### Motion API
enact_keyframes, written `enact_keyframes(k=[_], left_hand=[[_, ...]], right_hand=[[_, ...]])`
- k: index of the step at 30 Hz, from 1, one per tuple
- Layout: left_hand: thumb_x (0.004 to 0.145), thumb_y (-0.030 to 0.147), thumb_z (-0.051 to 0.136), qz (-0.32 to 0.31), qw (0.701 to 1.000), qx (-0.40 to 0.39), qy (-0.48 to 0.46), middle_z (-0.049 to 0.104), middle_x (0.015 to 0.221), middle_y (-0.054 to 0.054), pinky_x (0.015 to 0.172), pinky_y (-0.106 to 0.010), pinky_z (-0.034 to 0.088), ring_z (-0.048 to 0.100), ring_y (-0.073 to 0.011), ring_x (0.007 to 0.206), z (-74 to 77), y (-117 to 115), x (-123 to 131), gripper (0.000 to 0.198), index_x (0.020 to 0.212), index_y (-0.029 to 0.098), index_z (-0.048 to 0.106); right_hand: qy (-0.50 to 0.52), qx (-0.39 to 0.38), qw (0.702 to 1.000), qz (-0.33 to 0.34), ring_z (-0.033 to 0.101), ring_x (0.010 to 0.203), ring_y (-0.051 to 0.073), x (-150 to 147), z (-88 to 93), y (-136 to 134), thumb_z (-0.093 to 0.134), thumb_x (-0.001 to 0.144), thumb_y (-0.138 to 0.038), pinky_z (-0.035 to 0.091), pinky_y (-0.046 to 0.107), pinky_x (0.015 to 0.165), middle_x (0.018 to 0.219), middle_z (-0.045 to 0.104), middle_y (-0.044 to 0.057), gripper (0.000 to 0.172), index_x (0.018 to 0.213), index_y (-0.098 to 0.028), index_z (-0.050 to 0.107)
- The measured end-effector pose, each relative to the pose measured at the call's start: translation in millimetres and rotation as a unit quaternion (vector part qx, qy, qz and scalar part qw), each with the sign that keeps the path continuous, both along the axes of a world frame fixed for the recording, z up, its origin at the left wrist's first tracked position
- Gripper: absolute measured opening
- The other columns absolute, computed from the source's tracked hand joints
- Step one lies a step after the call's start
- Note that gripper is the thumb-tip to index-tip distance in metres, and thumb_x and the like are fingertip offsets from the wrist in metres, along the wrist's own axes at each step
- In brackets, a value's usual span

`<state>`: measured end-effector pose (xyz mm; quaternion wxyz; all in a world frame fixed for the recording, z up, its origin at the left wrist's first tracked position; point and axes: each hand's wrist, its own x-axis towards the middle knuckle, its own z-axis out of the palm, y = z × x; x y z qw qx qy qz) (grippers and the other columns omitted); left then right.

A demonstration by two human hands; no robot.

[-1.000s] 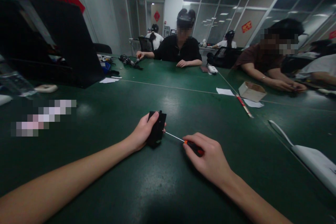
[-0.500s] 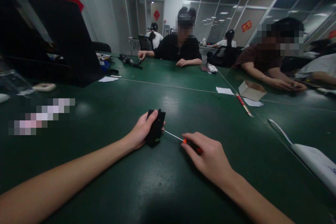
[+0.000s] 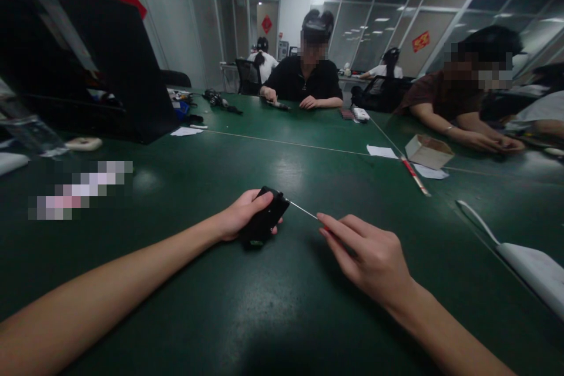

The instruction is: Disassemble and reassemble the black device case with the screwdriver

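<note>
My left hand (image 3: 245,214) is closed around a flat black rectangular device (image 3: 265,220), thumb on its upper face and fingertips showing at its right edge. The device is tilted, its upper end leaning right, and a small green part shows at its lower end. In my right hand (image 3: 368,249) is a screwdriver (image 3: 304,210) with a thin metal shaft and a red handle mostly hidden by the fingers. Its tip meets the upper right edge of the device, near a short black stub. Whether the tip sits in a screw is too small to tell.
A dark open case (image 3: 110,64) stands at the left of the green table (image 3: 176,305). Ahead are a small open box (image 3: 428,151), a red strip (image 3: 415,176) and black cables (image 3: 220,101). A white object (image 3: 533,273) lies at right. Two co-workers sit across the table.
The device has turned clockwise in my left hand. The screwdriver's tip has shifted from its right side up to the upper right edge, and my right hand has moved slightly right.
</note>
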<state>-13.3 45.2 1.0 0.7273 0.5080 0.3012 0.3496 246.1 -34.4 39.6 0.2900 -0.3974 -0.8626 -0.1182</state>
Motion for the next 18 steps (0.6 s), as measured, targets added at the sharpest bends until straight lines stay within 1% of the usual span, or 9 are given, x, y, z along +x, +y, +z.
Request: enact_keyframes(k=[5,12,15,18], left_hand=[[0.076,0.063,0.068,-0.002,1.0,0.009,0.011,0.069,0.081,-0.008,0.052,-0.026,0.054,0.069,-0.0183,0.061,0.9,-2,0,0.06,0.107,0.014,0.053],[0.077,0.062,0.068,-0.004,1.0,-0.002,0.017,0.069,0.082,-0.007,0.054,-0.026,0.054,0.069,-0.0179,0.061,3.1,-1,0,0.057,0.107,0.015,0.053],[0.078,0.061,0.067,-0.021,0.999,-0.008,0.03,0.069,0.083,-0.007,0.053,-0.026,0.053,0.069,-0.0174,0.061,5.0,-1,-2,0.055,0.108,0.016,0.052],[0.082,0.057,0.065,-0.057,0.996,0.001,0.065,0.068,0.083,-0.006,0.054,-0.025,0.053,0.068,-0.0162,0.06,7.9,0,-4,0.049,0.109,0.017,0.053]], right_hand=[[-0.007,0.001,1.0,0.015,0.06,0.063,0.013,0,-0.6,0,0.057,0.095,-0.019,0.045,0.024,0.055,0.079,0.067,0.005,0.028,0.119,-0.012,0.068],[-0.021,0.015,1.0,0.011,0.059,0.061,0.012,1,0.2,0,0.058,0.094,-0.02,0.042,0.024,0.052,0.079,0.066,0.004,0.027,0.119,-0.013,0.068],[-0.071,0.048,0.996,0.017,0.058,0.057,0.012,4,4.8,2,0.056,0.095,-0.02,0.038,0.025,0.048,0.077,0.066,0.004,0.026,0.117,-0.013,0.068],[-0.15,0.077,0.985,0.044,0.057,0.056,0.013,9,14.1,3,0.05,0.096,-0.017,0.036,0.026,0.046,0.076,0.065,0.005,0.026,0.116,-0.012,0.067]])
